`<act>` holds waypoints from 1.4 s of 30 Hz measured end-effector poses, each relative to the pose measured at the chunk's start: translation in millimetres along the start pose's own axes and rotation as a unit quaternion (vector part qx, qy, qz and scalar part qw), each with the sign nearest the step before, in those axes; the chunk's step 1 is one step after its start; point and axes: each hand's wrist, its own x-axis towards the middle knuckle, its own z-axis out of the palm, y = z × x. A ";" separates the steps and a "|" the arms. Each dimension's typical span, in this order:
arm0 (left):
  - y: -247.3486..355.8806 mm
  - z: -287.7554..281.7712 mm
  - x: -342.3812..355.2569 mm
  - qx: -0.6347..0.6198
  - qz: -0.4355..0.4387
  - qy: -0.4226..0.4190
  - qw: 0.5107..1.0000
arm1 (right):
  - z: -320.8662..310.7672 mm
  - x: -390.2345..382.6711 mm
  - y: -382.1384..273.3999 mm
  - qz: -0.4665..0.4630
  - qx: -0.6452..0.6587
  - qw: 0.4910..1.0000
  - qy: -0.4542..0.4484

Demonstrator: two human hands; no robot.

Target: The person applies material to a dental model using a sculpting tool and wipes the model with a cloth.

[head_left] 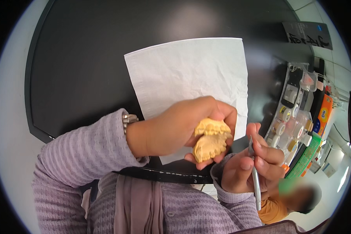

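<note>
My left hand [173, 126] is closed around a yellowish plaster dental cast [210, 148], whose upper and lower tooth rows meet at one side and gape at the other. Thumb and fingers wrap it from above and below, just past the paper's near edge. Beside it, my right hand [267, 158] grips a slim metal dental instrument [256, 189] between thumb and fingers. Its narrow tip points up and away from me, apart from the cast. The handle's end hangs below the palm.
A creased white sheet [183, 74] lies on the dark table [85, 70]. To the right stand a clear organiser [288, 84] with several small jars, an orange package [324, 111], a green package [306, 156] and a dark box [308, 34]. Another person [275, 210] sits at the lower right.
</note>
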 end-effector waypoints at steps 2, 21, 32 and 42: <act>1.5 1.3 -3.4 0.031 -0.005 0.008 0.999 | 1.9 -1.0 4.6 -0.002 0.005 1.000 0.002; 5.5 4.6 -3.0 0.051 -0.009 0.035 0.998 | 2.7 -1.7 -2.5 0.018 -0.087 0.995 -0.034; 5.2 -2.2 0.7 -0.008 -0.060 -0.016 0.998 | 2.1 -1.0 -1.9 0.133 0.013 0.985 0.109; 6.9 5.3 0.5 0.012 -0.082 -0.016 0.996 | 0.6 12.9 -3.6 0.246 0.210 0.934 0.152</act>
